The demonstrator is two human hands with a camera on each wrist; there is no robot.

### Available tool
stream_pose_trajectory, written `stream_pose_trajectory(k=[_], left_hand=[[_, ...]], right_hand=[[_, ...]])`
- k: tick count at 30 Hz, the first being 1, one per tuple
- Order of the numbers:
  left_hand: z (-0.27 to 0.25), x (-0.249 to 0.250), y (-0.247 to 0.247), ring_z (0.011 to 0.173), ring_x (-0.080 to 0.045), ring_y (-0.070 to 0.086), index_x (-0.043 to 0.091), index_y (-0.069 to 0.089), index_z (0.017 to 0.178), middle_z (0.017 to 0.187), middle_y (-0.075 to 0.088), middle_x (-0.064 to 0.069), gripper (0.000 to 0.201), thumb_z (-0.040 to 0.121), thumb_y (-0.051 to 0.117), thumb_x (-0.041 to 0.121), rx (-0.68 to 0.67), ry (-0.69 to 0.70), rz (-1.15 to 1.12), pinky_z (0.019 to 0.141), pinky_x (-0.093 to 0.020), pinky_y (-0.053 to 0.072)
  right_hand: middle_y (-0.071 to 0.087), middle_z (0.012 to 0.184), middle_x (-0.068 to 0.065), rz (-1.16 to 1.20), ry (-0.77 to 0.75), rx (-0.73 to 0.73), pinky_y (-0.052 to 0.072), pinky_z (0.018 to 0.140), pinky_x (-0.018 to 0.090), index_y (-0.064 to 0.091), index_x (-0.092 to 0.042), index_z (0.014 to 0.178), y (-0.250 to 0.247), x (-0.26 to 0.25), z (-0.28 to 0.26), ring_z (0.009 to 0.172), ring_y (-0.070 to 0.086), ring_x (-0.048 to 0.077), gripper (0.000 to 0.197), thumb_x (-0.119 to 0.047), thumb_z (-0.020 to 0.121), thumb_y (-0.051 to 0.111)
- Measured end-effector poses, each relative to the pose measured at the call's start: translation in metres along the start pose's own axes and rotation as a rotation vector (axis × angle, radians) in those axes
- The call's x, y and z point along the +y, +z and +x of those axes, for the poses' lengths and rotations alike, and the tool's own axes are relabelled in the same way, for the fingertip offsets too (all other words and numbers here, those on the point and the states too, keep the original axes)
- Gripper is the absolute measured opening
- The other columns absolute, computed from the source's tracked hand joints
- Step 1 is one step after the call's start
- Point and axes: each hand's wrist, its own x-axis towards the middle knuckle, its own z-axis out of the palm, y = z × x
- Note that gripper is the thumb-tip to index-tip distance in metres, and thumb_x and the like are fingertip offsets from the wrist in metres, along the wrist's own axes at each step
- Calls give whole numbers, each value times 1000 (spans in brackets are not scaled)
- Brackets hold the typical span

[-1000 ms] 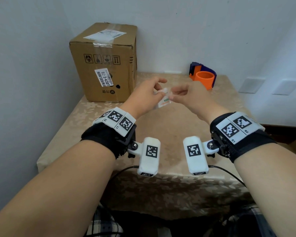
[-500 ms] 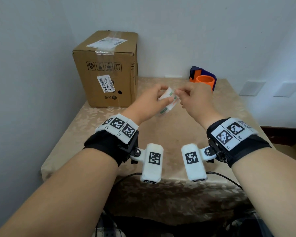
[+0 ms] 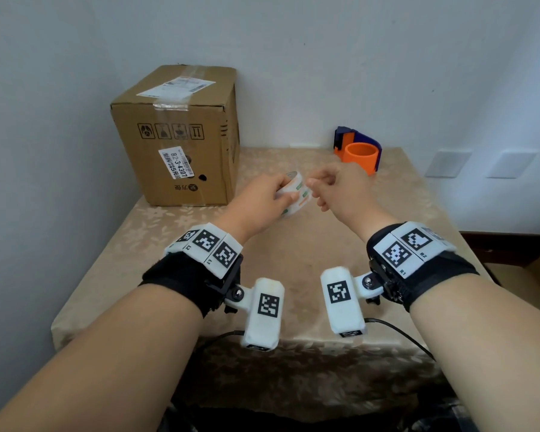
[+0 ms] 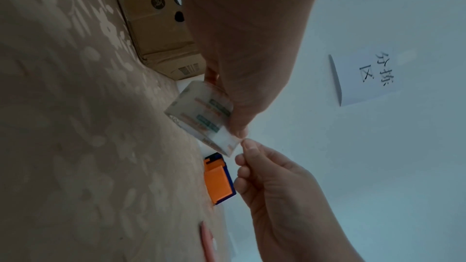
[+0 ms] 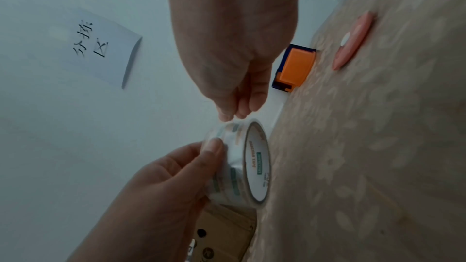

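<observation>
A roll of clear tape with green and orange print is held above the table, in front of the box. My left hand grips it, thumb on the outer face and fingers on the far side. My right hand has its fingers curled, thumb and forefinger pinched together against the roll's rim. In the left wrist view the right forefinger's nail touches the corner of the roll. I cannot see whether a loose tape end lies between those fingertips.
A taped cardboard box stands at the back left of the table with its beige floral cloth. An orange and blue tape dispenser sits at the back by the wall. A pink cutter lies right of it. A handwritten note hangs on the wall.
The left hand has turned the roll, so its flat open side now shows on top. The right fingertips have stayed at its rim. Both hands sit a little lower in view.
</observation>
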Motion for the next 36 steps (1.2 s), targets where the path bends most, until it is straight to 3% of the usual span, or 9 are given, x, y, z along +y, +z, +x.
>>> stream_pose_trajectory(k=[4, 9, 13, 15, 23, 25, 28, 32, 36], left_hand=[[14, -7, 6, 92, -32, 62, 9, 60, 99, 95, 67, -14, 18, 94, 52, 24, 2, -36, 102, 78, -42, 48], [58, -18, -1, 102, -29, 60, 13, 58, 108, 102, 68, -13, 20, 95, 47, 22, 48, -64, 303, 88, -35, 38], [97, -29, 5, 103, -28, 58, 20, 48, 80, 86, 57, -5, 15, 90, 44, 9, 63, -65, 416, 82, -36, 31], [112, -35, 12, 107, -29, 58, 17, 53, 85, 95, 63, -9, 16, 89, 43, 6, 64, -55, 497, 84, -37, 34], [123, -48, 27, 110, -31, 57, 17, 55, 88, 112, 64, -10, 15, 88, 43, 7, 79, -64, 590, 90, -41, 40], [114, -43, 27, 109, -31, 56, 19, 51, 85, 111, 63, -10, 11, 88, 44, 11, 104, -28, 578, 89, -40, 40], [103, -35, 23, 115, -31, 52, 16, 58, 104, 119, 61, -10, 19, 90, 45, 17, 95, 1, 587, 93, -40, 38], [87, -23, 18, 123, -32, 48, 15, 53, 123, 130, 55, -11, 32, 93, 46, 24, 68, 10, 576, 99, -42, 37], [67, -14, 16, 126, -32, 45, 13, 49, 126, 134, 52, -10, 35, 93, 47, 24, 71, 44, 535, 102, -43, 36]], right_hand=[[59, 67, 2, 6, 42, 14, 46, 40, 12, 58, -8, 107, -3, 15, 10, 52, 55, 12, 20, -15, 89, 60], [68, 81, 9, -214, 2, 28, 55, 68, 36, 64, -7, 99, -16, 28, 43, 68, 61, 19, 15, -17, 91, 55], [70, 99, 9, -465, -48, -45, 53, 82, 38, 68, -10, 95, -19, 23, 66, 93, 64, 24, 17, -18, 91, 53], [69, 104, 9, -529, -52, -70, 53, 85, 40, 69, -8, 96, -18, 22, 74, 97, 63, 26, 19, -17, 91, 52], [69, 109, 14, -613, 43, -160, 48, 83, 35, 68, -3, 103, -33, 25, 70, 102, 61, 30, 26, -16, 93, 48], [67, 113, 12, -651, 67, -182, 43, 73, 26, 66, -4, 109, -43, 23, 60, 101, 59, 27, 28, -18, 94, 46], [64, 105, 10, -702, 103, -163, 35, 61, 15, 67, -4, 110, -58, 16, 43, 91, 54, 23, 30, -19, 96, 45], [67, 105, 13, -707, 148, -138, 43, 79, 27, 69, -3, 102, -66, 19, 30, 101, 60, 28, 28, -21, 94, 49], [53, 74, 5, -771, 356, -270, 45, 67, 30, 62, -2, 85, -67, 30, 14, 74, 55, 22, 31, -25, 96, 45]])
